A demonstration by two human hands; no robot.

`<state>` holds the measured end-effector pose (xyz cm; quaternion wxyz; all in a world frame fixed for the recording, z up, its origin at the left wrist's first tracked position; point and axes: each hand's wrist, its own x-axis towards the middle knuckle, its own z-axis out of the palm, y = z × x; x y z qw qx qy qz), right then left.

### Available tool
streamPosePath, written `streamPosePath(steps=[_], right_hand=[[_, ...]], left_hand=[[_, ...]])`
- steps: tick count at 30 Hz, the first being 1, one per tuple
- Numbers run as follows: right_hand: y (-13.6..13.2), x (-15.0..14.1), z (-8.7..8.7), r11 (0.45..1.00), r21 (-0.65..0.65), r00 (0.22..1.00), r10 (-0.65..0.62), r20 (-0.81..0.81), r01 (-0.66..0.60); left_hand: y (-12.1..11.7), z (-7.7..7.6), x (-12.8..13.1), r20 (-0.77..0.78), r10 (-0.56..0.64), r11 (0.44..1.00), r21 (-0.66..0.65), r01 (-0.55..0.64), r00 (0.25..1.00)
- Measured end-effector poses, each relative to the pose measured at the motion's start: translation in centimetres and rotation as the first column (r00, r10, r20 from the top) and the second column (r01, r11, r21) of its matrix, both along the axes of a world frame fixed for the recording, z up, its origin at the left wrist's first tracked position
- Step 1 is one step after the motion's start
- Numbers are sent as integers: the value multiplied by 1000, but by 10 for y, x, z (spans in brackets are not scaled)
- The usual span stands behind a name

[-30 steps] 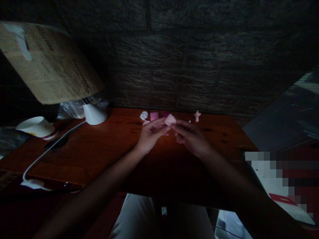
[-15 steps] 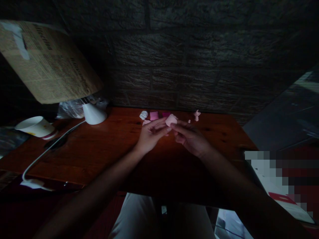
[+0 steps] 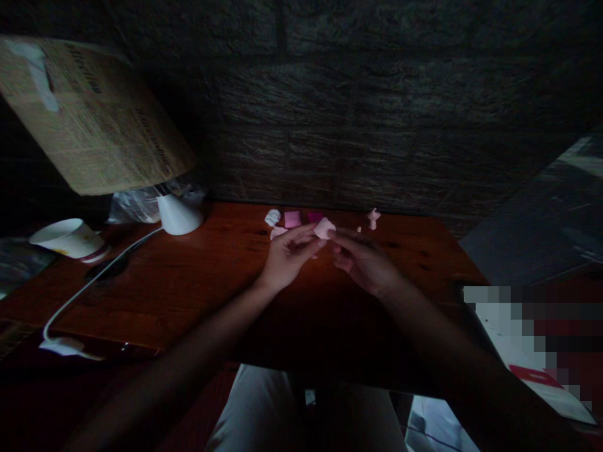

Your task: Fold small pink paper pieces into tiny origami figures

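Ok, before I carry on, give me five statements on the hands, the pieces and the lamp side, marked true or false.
1. The right hand has its fingers on the pale pink piece. True.
2. The white lump lies right of the bright pink square. False: it lies left of it.
3. The paper cup is left of the lamp base. True.
4. The lampshade is plain. False: it bears print.
5. The left hand grasps the lamp base. False: it is at the pale pink piece.

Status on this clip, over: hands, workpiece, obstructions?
Both hands pinching pale pink piece. Pink square behind. No obstruction visible between hands.
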<state>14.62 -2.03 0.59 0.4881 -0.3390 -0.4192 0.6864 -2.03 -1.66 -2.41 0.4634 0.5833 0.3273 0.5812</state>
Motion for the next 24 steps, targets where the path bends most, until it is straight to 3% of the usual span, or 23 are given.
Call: streamPosePath(steps=[15,20,24], right_hand=[[0,1,-1,1000,13,1000,-1,23,1],[2,4,1,995,33,996,-90,29,89],[3,8,1,951,217,951,-257,170,218]], left_hand=[[-3,3,3,90,18,997,-80,-11,996],[-2,8,-1,255,-24,955,-279,97,967],[1,9,-4,359,-43,897,-397,194,933]])
